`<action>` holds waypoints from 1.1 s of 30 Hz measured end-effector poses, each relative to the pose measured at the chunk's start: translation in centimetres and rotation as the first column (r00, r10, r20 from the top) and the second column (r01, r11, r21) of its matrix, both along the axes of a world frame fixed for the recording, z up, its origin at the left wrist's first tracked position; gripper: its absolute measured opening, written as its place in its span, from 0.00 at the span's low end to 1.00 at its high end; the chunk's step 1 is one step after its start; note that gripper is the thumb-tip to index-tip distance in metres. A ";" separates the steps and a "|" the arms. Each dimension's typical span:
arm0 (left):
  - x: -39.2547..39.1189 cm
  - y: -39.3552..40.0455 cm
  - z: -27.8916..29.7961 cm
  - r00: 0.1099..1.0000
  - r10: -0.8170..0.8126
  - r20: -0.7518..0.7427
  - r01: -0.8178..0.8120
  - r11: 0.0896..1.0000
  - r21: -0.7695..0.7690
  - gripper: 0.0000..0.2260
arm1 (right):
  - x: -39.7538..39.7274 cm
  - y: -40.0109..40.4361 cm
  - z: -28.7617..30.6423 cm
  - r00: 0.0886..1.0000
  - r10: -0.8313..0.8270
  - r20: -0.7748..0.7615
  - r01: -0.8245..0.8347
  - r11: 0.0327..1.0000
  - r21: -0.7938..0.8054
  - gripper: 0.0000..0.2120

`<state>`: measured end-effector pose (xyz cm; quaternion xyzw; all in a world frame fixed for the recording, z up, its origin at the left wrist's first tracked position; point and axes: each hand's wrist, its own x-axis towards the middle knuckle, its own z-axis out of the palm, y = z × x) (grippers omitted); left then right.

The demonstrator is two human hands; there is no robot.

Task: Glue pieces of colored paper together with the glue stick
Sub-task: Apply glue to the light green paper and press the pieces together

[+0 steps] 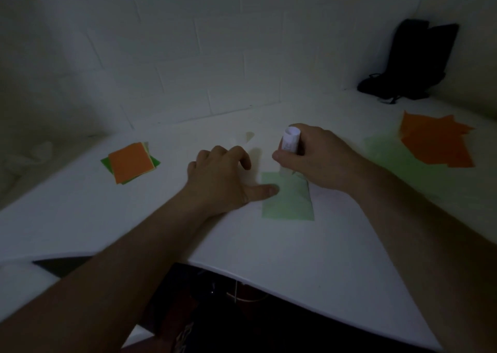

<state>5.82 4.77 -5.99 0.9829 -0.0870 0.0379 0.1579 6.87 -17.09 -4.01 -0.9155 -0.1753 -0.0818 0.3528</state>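
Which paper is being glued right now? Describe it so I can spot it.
On the white table, look between the two hands. The pale green square lies flat there, the left hand pinning its edge, the glue stick at its top. Other papers sit in piles far aside.

Centre: paper sheet lies flat on the worktop.
Left: paper stack sits well apart from it.
Right: loose sheets lie overlapping.
Far right corner: bag stands against the wall.
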 end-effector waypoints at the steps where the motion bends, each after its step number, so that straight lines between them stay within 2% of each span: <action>1: 0.0 0.0 0.0 1.000 -0.002 0.004 0.002 1.000 0.000 0.32 | 0.0 -0.3 0.1 1.000 0.002 -0.005 -0.002 1.000 -0.009 0.09; 4: -0.1 0.0 0.0 1.000 -0.013 0.008 0.013 1.000 0.011 0.32 | 0.0 -1.2 0.3 1.000 0.014 -0.026 -0.014 1.000 -0.024 0.07; 12: -0.2 0.0 0.1 1.000 -0.007 0.003 0.006 1.000 0.025 0.33 | 0.4 -2.6 0.6 1.000 0.018 0.010 -0.017 0.996 -0.092 0.11; 17: -0.1 0.0 0.1 1.000 -0.010 0.007 0.010 1.000 0.009 0.32 | 0.3 -3.0 1.1 0.997 -0.026 0.070 0.039 0.979 -0.202 0.13; 21: 0.1 0.1 0.0 1.000 -0.013 0.000 0.013 1.000 0.019 0.35 | -0.1 -2.0 2.0 0.983 -0.087 0.164 0.091 0.996 -0.016 0.11; 23: 0.1 0.1 0.0 1.000 -0.010 0.005 0.010 1.000 0.017 0.35 | -0.4 -0.5 2.0 0.985 -0.086 0.147 0.079 0.995 0.052 0.08; 28: 0.2 0.0 -0.3 1.000 -0.001 0.025 0.000 1.000 0.024 0.32 | -0.6 2.3 0.3 0.998 0.003 0.070 -0.006 0.999 0.037 0.07; 33: 0.3 0.0 -0.5 0.999 -0.007 0.045 0.006 1.000 0.021 0.32 | -0.6 2.7 -0.2 0.999 0.009 0.051 -0.010 1.000 0.017 0.08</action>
